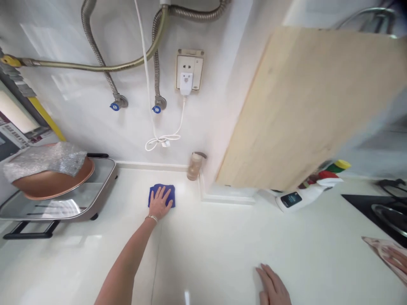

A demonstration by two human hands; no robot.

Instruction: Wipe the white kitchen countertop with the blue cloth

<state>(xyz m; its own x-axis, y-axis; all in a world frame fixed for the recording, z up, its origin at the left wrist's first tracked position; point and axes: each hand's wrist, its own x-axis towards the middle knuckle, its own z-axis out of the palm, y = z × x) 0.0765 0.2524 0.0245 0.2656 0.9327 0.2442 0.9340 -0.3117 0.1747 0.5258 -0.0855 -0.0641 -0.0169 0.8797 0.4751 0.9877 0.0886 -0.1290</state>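
My left hand [160, 202], with a bracelet at the wrist, lies spread on a folded dark blue cloth [172, 195] on the white countertop [197, 245]. The cloth sticks out around the fingers, near the wall. At the bottom edge of the view, my right hand [272, 288] rests on the counter with its fingers stretched out and nothing in them. A small brownish glass jar [194, 166] stands against the wall, to the right of the cloth.
An electric pan [104, 178] holding a copper-coloured pan [57, 183] sits at left. A wooden board [286, 110] leans at right, beside a white bottle [297, 199] and a black stove [375, 212]. Another person's hand [396, 257] is on a patterned cloth [377, 245].
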